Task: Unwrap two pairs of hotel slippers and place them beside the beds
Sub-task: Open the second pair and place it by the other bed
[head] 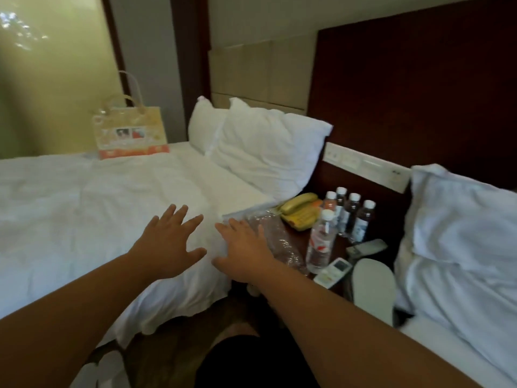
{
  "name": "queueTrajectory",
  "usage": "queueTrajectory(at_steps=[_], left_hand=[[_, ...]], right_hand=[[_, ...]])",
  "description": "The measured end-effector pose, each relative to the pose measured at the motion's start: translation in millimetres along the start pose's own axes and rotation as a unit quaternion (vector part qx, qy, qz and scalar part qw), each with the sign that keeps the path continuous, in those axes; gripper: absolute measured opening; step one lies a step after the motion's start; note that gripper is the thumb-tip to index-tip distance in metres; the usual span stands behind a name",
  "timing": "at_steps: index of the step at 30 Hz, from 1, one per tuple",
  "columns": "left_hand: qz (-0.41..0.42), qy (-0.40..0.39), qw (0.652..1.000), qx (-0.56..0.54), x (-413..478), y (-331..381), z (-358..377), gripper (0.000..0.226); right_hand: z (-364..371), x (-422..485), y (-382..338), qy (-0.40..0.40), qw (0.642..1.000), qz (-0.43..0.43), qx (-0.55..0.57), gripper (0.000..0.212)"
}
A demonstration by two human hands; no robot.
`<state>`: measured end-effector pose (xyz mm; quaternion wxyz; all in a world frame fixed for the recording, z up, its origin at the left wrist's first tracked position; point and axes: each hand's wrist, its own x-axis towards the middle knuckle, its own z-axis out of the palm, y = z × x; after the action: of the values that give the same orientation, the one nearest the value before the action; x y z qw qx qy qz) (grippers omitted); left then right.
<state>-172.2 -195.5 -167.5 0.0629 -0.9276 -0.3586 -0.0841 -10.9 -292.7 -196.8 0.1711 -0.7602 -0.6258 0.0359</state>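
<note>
A dim hotel room is showing two white-sheeted beds, the left bed (84, 205) filling the middle of the view and the right bed (461, 247) lying at the edge. A dark wooden nightstand (341, 245) is sitting between them. Both of the person's arms are reaching forward. The left hand (167, 245) is hovering open, fingers spread, over the left bed's corner. The right hand (246, 253) is also open and gripping nothing, spreading over a clear crinkled plastic pack of brownish slippers (282, 242) at the nightstand's near edge. One unwrapped white slipper (373, 289) is leaning by the right bed, and pale slippers (109, 365) are lying on the floor. A tall clear water bottle (321, 242) is standing just beside the pack, with a white remote control (333, 271) near it. Dragging the slick pack sideways is likely risking tipping that bottle onto the remote.
</note>
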Motion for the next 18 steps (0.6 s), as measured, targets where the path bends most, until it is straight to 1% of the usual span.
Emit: queueTrajectory(at_steps=[5, 7, 9, 11, 15, 17, 18], left_hand=[[0.064, 0.001, 0.998, -0.017, 27, 82, -1, 0.08], [0.097, 0.002, 0.995, -0.032, 33, 115, 4, 0.08], [0.13, -0.006, 0.991, -0.03, 39, 146, 13, 0.083], [0.154, -0.024, 0.987, -0.022, 45, 176, 26, 0.086], [0.185, -0.07, 0.979, -0.043, 51, 232, 55, 0.082], [0.2, -0.085, 0.974, -0.06, 50, 256, 70, 0.083], [0.21, -0.091, 0.972, -0.062, 50, 266, 78, 0.084]], right_hand=[[-35, -48, 65, 0.055, 0.997, 0.057, 0.018, 0.079], [-42, -69, 93, 0.078, 0.993, 0.087, 0.029, 0.075], [-45, -90, 122, 0.099, 0.986, 0.128, 0.032, 0.069], [-46, -111, 151, 0.101, 0.978, 0.178, 0.04, 0.072], [-39, -151, 209, 0.1, 0.95, 0.279, 0.097, 0.077], [-34, -166, 232, 0.118, 0.926, 0.326, 0.15, 0.078], [-31, -172, 241, 0.135, 0.908, 0.351, 0.183, 0.077]])
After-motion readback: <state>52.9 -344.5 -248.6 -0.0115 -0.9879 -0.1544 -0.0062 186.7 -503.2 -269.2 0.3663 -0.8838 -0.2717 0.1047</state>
